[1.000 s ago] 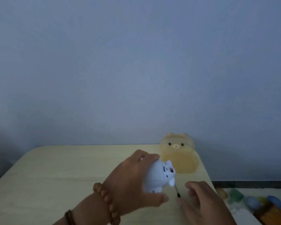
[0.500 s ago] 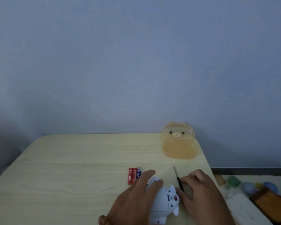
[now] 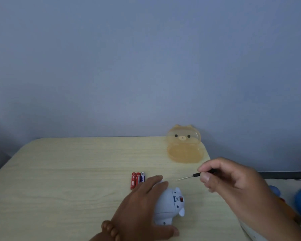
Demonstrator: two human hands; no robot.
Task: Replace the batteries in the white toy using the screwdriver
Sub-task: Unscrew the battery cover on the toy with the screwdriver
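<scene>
A: Tabletop, pale wood. Orange bear-face case open at its far right edge.

B: Hands?

A: Left hand wrapped round the white toy, which lies on its side near the front. Right hand pinches the screwdriver above the tabletop, tip pointing left.

B: Smallest?

A: Three batteries side by side, just beyond the left fingers.

The white toy lies on its side near the table's front edge, its red-switched underside facing right. The thin screwdriver is lifted above it, tip pointing left. Three batteries lie side by side toward the middle.
</scene>
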